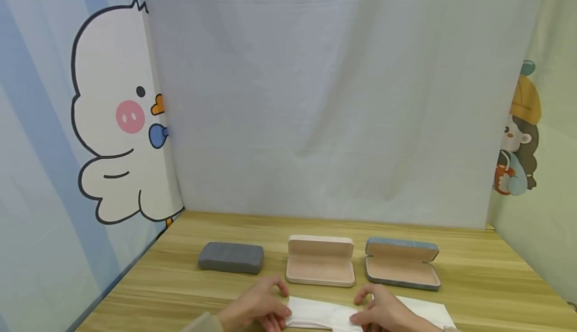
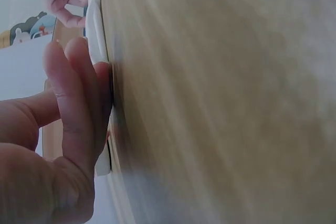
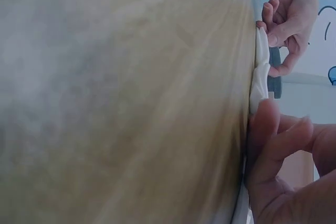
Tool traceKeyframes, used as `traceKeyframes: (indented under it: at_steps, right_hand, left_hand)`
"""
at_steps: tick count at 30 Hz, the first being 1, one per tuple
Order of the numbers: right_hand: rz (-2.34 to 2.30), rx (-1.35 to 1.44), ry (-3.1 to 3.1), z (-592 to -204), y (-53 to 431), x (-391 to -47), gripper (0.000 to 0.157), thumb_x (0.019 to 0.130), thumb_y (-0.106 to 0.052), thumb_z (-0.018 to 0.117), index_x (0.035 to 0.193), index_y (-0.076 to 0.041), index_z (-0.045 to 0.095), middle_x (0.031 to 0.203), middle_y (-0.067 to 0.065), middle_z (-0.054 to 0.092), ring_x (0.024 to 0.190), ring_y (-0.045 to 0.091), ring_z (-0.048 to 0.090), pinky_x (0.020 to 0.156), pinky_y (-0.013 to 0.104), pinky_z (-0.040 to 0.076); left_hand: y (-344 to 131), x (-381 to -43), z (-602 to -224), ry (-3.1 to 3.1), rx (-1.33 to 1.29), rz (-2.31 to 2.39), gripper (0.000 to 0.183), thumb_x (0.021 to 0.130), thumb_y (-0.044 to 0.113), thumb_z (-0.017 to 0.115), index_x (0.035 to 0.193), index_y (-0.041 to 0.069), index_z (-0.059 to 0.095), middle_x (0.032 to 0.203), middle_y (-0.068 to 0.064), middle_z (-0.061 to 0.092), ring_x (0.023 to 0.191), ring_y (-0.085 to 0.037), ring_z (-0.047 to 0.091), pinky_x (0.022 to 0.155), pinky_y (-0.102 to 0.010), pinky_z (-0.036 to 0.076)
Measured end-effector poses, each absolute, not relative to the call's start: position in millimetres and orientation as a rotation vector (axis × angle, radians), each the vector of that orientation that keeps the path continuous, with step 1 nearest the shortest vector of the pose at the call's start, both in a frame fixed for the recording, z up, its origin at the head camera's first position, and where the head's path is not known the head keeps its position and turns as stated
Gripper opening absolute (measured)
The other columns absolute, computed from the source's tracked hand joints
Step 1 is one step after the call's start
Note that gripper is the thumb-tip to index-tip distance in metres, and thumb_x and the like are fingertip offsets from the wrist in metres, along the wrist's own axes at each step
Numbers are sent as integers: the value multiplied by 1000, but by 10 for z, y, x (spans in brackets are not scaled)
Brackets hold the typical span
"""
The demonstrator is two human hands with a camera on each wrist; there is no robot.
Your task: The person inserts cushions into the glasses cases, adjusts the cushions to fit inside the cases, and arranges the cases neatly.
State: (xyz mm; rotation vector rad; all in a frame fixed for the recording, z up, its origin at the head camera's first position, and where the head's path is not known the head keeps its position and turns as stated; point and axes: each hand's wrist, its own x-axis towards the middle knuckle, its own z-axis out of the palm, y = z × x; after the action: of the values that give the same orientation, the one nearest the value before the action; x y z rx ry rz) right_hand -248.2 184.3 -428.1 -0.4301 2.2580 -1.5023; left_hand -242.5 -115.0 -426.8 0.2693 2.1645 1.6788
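A white folded cloth (image 1: 317, 313) lies flat near the table's front edge, between the two hands. My left hand (image 1: 259, 306) pinches its left end, thumb on top and the other fingers curled at the edge. At the opposite end, my right hand (image 1: 385, 312) pinches the cloth with the thumb over its corner. The right wrist view shows the cloth (image 3: 261, 66) as a thin, slightly rumpled layer low over the wood. A second white piece (image 1: 430, 312) lies flat beyond the right hand, partly covered by it.
Behind the hands stand an open pink glasses case (image 1: 320, 277) and an open blue-grey glasses case (image 1: 401, 271). A closed dark grey glasses case (image 1: 231, 258) lies to their left. Curtains (image 1: 315, 96) enclose the wooden table (image 1: 149, 292) at the back and sides.
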Motion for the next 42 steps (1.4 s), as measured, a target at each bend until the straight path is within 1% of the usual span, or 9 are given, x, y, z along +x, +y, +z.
traceKeyframes:
  at_steps: [5,9,20,23,27,31,34,38,42]
  right_hand:
    - [-1471,-421,2310,-4274,1823,-2480,28,77,-5,77,92,4,55,55,-3,58,45,4,50,44,16,42]
    - [-1435,-445,2352,-4269,1803,-2479,23,76,-3,77,86,3,57,56,-3,60,46,4,51,45,16,43]
    - [-1411,-466,2368,-4245,1757,-2467,14,75,3,73,81,3,60,57,-3,57,48,4,49,46,15,41]
    - [-1409,-456,2350,-4249,1757,-2476,12,75,1,72,81,2,62,58,-3,56,48,4,48,46,15,40]
    - [-1428,-412,2279,-4240,1777,-2493,12,78,-5,72,85,1,63,57,-4,57,45,3,48,44,14,40]
    - [-1510,-362,2165,-4217,1812,-2507,15,79,-6,71,89,1,62,52,-5,56,40,0,47,39,11,38]
    - [-1568,-342,2078,-4195,1856,-2526,19,79,-6,70,92,2,60,51,-5,55,39,-1,48,38,10,37]
    - [-1577,-357,2015,-4176,1932,-2575,21,81,-7,69,97,3,59,53,-4,58,41,1,52,39,11,38]
    - [-1583,-383,1984,-4169,1979,-2613,18,82,-8,68,94,1,60,55,-4,61,44,2,55,40,11,40]
  left_hand:
    - [-1083,-2409,-4273,2250,261,1631,34,71,-14,64,94,2,46,48,-4,56,36,-6,52,33,-14,41]
    - [-1046,-2397,-4271,2317,252,1602,33,67,-17,62,89,2,47,47,-4,55,35,-6,51,32,-14,40]
    - [-994,-2374,-4246,2358,254,1561,20,71,-19,64,71,-1,54,50,-8,58,37,-5,53,37,-17,48]
    - [-1010,-2400,-4271,2296,262,1581,16,72,-18,63,68,-4,57,51,-6,59,38,-5,54,38,-16,48]
    - [-1066,-2455,-4305,2137,251,1635,18,75,-15,63,65,0,59,51,-2,59,42,-4,56,41,-13,48]
    - [-1126,-2502,-4314,1993,232,1672,20,79,-9,63,67,6,58,54,0,59,45,-3,58,43,-12,48]
    - [-1149,-2526,-4298,1931,237,1699,19,81,-7,64,69,7,58,55,1,60,46,-3,59,45,-13,49]
    - [-1177,-2565,-4280,1860,243,1740,16,82,-5,64,73,7,59,57,2,62,47,-2,60,46,-13,51]
    - [-1202,-2598,-4284,1820,236,1761,14,83,-4,65,77,8,59,59,2,63,48,-2,61,47,-13,51]
